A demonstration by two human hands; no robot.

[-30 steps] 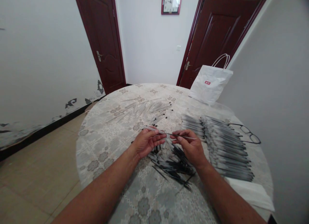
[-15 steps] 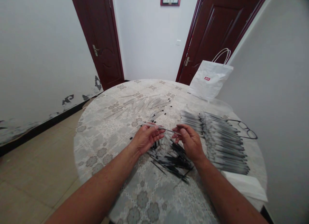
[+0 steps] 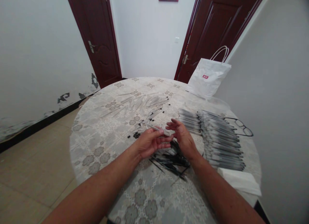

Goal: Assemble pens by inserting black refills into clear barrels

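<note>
My left hand (image 3: pixel 151 143) pinches a slim translucent pen barrel (image 3: pixel 156 128) between thumb and fingers, its far end pointing up and left. Close to the barrel's near end is my right hand (image 3: pixel 184 138), fingers apart; I see nothing held in it. Below both hands lies a loose heap of thin black-and-clear pen refills (image 3: pixel 171 161), partly covered by the hands. Small black plugs (image 3: pixel 136 134) are scattered left of my left hand. Farther back, many clear empty barrels (image 3: pixel 142 104) lie spread out. To the right, assembled pens (image 3: pixel 222 141) are stacked in rows.
A patterned cloth covers the round table (image 3: pixel 89 182). Black-framed glasses (image 3: pixel 246 131) rest beside the stacked pens. A white paper bag (image 3: pixel 209 79) stands at the back right, and a white folded packet (image 3: pixel 238 182) lies at the right edge. A wall rises close on the right.
My right hand has let go of the thin rod at the barrel's right end, and its fingers have spread. The barrel now sits lower and more tilted in my left hand. The view has shifted slightly.
</note>
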